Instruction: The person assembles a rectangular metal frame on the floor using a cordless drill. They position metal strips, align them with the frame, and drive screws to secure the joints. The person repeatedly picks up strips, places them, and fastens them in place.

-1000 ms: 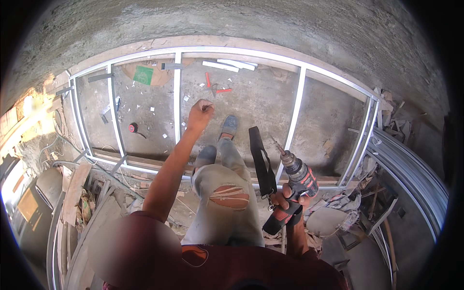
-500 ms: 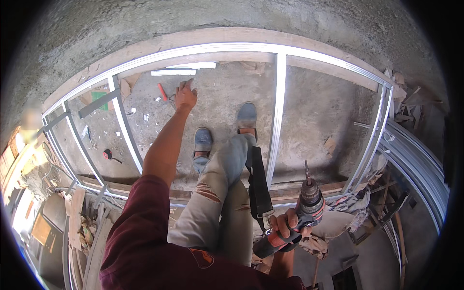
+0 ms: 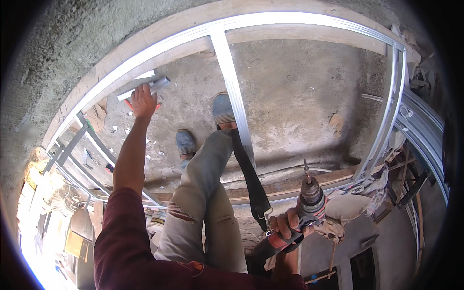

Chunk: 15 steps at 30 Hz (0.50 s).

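My left hand (image 3: 144,102) reaches low over the concrete, its fingers closed on a short metal channel piece (image 3: 160,84), which is tilted and slightly blurred. Beside it lies another pale strip (image 3: 126,94), partly hidden by the fingers. A red-handled tool (image 3: 158,106) shows from under the hand; its kind is unclear. At the lower right, my right hand (image 3: 287,227) grips a cordless drill (image 3: 311,203), its bit pointing away from me. A black strap (image 3: 249,174) with a metal clip hangs at the drill's grip.
A metal stud frame (image 3: 227,72) surrounds my feet, a crossbar passing close by my right shoe (image 3: 223,108). Long metal profiles (image 3: 423,130) are stacked at right. A rough wall (image 3: 63,67) rises beyond a wooden board. Scraps and a tape measure (image 3: 109,168) lie at left.
My left hand has closed on one metal piece and tilted it off its earlier position. The view has shifted right, and the frame appears turned. My right hand still holds the drill.
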Available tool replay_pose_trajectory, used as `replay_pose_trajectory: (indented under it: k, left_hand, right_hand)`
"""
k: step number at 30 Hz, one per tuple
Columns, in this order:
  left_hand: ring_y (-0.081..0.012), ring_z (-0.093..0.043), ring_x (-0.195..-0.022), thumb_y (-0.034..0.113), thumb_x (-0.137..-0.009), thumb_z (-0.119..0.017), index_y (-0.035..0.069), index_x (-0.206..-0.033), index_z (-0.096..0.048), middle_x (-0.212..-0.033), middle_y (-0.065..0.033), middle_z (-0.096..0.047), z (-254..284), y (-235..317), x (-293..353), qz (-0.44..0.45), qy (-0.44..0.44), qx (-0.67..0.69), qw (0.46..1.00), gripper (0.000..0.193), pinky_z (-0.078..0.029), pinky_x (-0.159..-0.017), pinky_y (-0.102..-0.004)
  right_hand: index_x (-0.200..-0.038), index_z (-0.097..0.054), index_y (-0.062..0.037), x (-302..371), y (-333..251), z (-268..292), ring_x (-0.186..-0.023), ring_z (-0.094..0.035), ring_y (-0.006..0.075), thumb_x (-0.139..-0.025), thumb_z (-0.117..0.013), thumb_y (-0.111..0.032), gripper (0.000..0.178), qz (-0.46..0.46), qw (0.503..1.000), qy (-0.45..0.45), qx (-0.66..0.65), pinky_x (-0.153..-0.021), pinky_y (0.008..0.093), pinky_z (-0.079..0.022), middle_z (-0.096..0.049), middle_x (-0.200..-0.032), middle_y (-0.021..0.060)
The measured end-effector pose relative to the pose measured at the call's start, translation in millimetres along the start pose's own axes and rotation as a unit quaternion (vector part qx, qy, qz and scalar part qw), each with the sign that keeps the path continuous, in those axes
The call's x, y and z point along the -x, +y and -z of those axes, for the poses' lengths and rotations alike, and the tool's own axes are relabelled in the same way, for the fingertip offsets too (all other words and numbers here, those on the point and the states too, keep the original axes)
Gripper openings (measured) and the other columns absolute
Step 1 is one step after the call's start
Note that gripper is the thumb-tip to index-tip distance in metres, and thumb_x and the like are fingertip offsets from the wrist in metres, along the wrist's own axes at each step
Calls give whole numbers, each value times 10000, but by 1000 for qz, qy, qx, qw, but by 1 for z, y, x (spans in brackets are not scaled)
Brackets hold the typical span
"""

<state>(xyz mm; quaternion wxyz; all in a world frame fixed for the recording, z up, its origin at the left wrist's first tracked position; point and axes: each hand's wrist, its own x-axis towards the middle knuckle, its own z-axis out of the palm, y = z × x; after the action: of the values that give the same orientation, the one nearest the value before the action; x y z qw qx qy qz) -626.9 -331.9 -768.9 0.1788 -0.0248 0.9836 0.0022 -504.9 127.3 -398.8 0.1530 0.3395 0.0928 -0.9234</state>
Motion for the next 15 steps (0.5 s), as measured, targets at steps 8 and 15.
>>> replay_pose_trajectory:
  k: [8, 15]
  left_hand:
    - [-134, -613, -614, 342, -978, -685, 6, -1317, -551, -895, -124, -658, 179, 100, 99, 242, -46, 431, 868, 496, -499, -547, -333]
    - [-178, -609, -907, 180, -998, -624, 61, -1297, -537, -1003, -60, -610, 254, 115, 101, 279, -96, 902, 316, 334, -529, -872, -380]
  right_hand:
    - [-989, -632, -9, 26, -59, -83, -661, -597, 175, -759, -699, -334, 404, -1, 1000, -15, 0, -796, 365, -362, -645, -948, 44]
    - [-985, -647, 3, 23, -122, -177, -665, -595, 193, -680, -712, -363, 480, -128, 983, -61, 115, -767, 335, -367, -651, -797, 69]
